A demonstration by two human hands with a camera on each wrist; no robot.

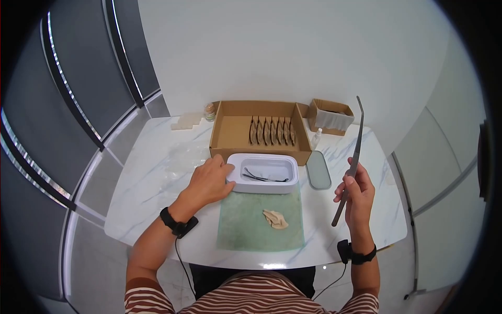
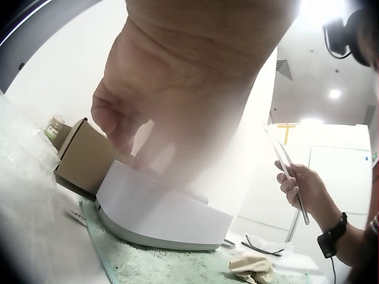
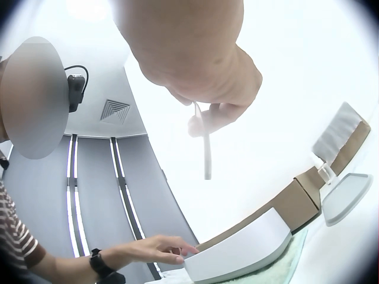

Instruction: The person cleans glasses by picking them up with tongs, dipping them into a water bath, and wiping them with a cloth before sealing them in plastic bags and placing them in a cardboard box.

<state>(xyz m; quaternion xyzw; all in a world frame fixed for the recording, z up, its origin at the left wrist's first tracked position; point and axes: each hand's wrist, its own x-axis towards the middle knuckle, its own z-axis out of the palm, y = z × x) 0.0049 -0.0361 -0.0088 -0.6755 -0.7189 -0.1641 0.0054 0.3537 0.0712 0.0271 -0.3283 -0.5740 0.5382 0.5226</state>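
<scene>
My left hand [image 1: 209, 180] rests its fingers on the left end of a white oblong basin [image 1: 238, 187]; in the right wrist view those fingers look fairly straight against the basin [image 3: 243, 251]. Thin dark curved pieces [image 1: 261, 179] lie inside it. Raised over the table's right side, my right hand [image 1: 358, 196] holds long metal tweezers [image 1: 357, 144] with the bent tip up, thumb and fingers around the shaft. The left wrist view also shows the tweezers [image 2: 290, 177] in that hand [image 2: 311, 189]. A crumpled beige cloth [image 1: 275, 219] lies in front of the basin.
A green mat [image 1: 246, 230] lies under the cloth. Behind the basin stands a cardboard box [image 1: 230, 131] with a row of several brown curved pieces [image 1: 266, 132]. To the right are a grey-green lid [image 1: 318, 170], a small bottle [image 1: 316, 137] and a smaller box [image 1: 319, 115]. Clear plastic [image 1: 183, 162] lies left.
</scene>
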